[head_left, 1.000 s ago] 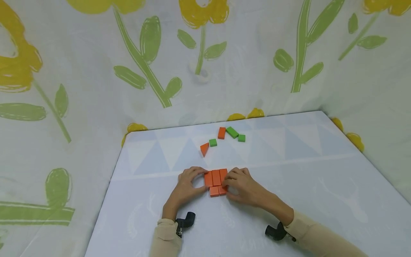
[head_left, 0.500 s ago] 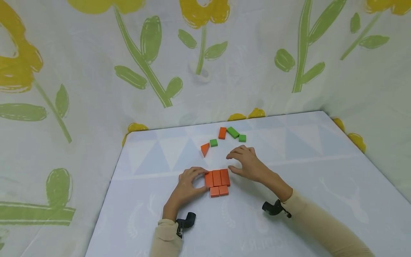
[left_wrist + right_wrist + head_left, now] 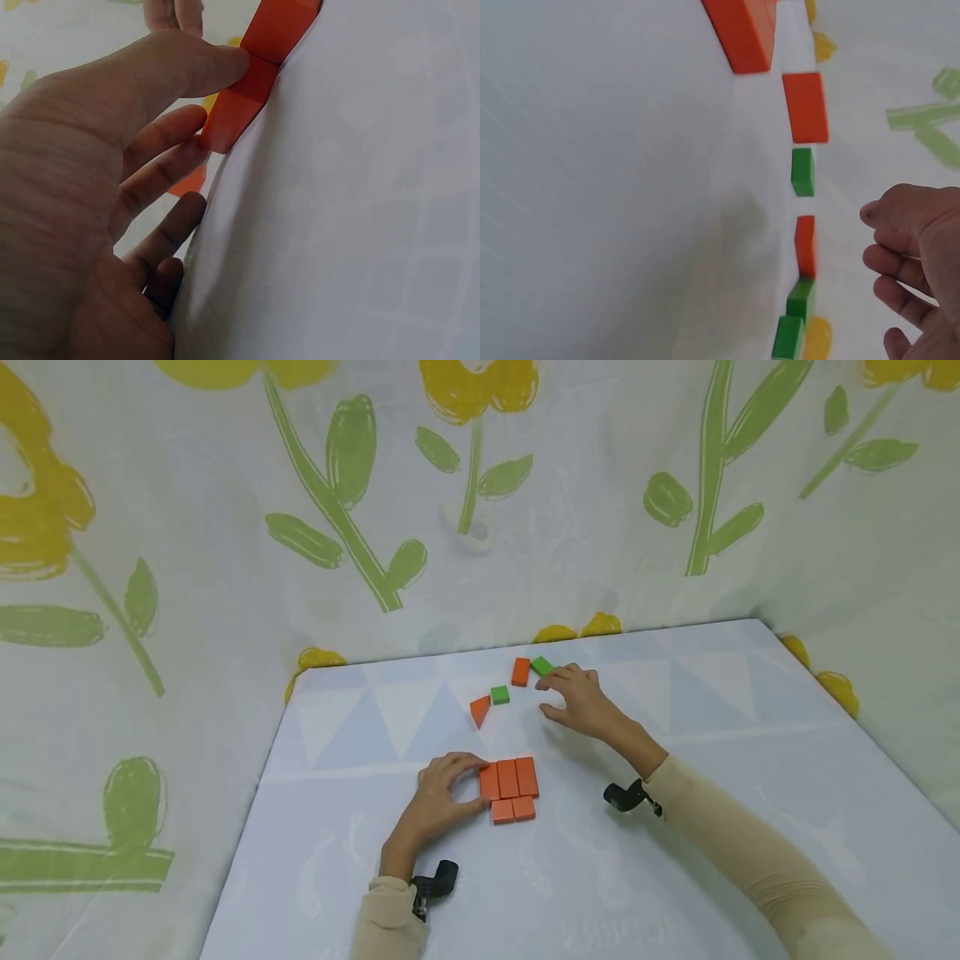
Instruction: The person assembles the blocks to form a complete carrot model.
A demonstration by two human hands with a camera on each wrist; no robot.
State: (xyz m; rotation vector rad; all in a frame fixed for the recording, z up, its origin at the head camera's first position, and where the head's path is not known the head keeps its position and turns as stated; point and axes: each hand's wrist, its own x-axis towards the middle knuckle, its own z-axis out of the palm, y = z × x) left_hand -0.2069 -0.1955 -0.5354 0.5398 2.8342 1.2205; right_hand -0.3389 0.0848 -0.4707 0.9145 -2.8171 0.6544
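Flat on the table, three upright orange blocks [image 3: 507,778] stand side by side in the head view, with two smaller orange blocks [image 3: 513,811] against their near edge. My left hand [image 3: 438,789] pinches the leftmost orange block [image 3: 489,781] between thumb and fingers; the left wrist view has the thumb [image 3: 225,66] against the orange side. My right hand [image 3: 588,703] is held above the table with parted, bent fingers and nothing between them. It overlaps a green rectangular block [image 3: 542,666] in the head view. A green block [image 3: 788,337], hidden there, shows in the right wrist view.
Beyond the orange group lie an orange triangular block [image 3: 480,712], a small green block [image 3: 500,695] and an orange rectangular block [image 3: 521,672]. A flower-printed cloth [image 3: 570,527] rises behind the table's far edge. Table surface [image 3: 360,727] stretches left of them.
My right hand has left the right side of the orange group and moved away toward the far green blocks, its fingers parting. My left hand has stayed at the leftmost orange block.
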